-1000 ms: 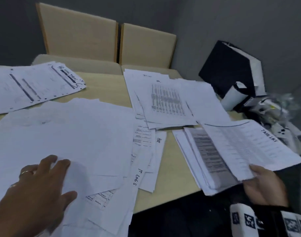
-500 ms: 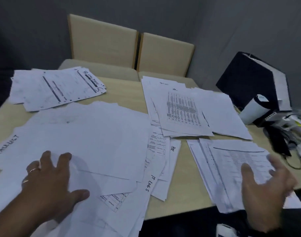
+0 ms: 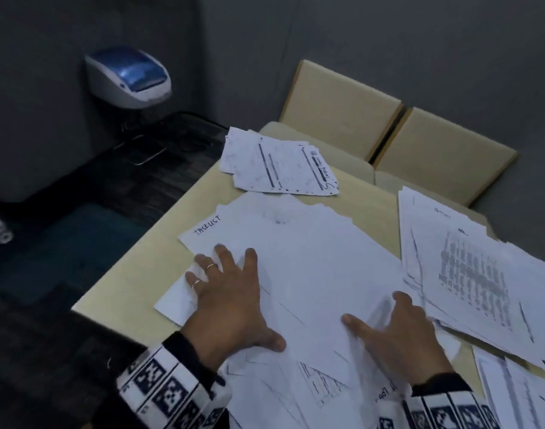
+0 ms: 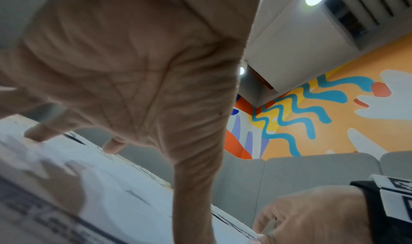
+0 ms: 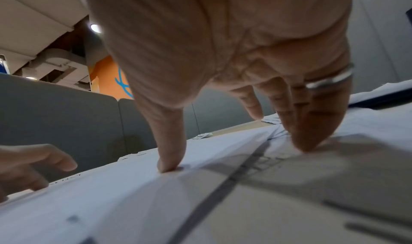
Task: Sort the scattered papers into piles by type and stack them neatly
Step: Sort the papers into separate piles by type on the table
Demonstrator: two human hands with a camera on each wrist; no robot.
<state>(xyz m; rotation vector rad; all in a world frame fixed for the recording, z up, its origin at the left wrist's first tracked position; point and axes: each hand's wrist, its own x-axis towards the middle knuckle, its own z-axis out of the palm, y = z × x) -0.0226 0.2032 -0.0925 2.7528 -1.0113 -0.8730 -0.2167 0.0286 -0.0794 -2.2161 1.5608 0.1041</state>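
A loose heap of white sheets (image 3: 311, 258) covers the near middle of the table, and one sheet at its far left corner is marked TASKLIST. My left hand (image 3: 231, 289) lies flat on the heap's left side with fingers spread; in the left wrist view its fingertips (image 4: 35, 135) touch the paper. My right hand (image 3: 395, 329) rests on the heap's right side, thumb and fingers (image 5: 305, 142) pressing down. Neither hand holds a sheet. A hole-punched pile (image 3: 277, 168) lies at the far side. A pile with a printed table (image 3: 472, 274) lies at the right.
Another pile of papers (image 3: 512, 394) sits at the near right. Bare tabletop (image 3: 125, 280) shows left of the heap, up to the table's left edge. Two beige chairs (image 3: 339, 109) stand behind the table. A blue-lidded machine (image 3: 128, 78) sits on a dark surface to the left.
My right hand let go of the printed sheet on the right pile and moved left onto the big heap. The left hand stayed on the heap. The view swung left.
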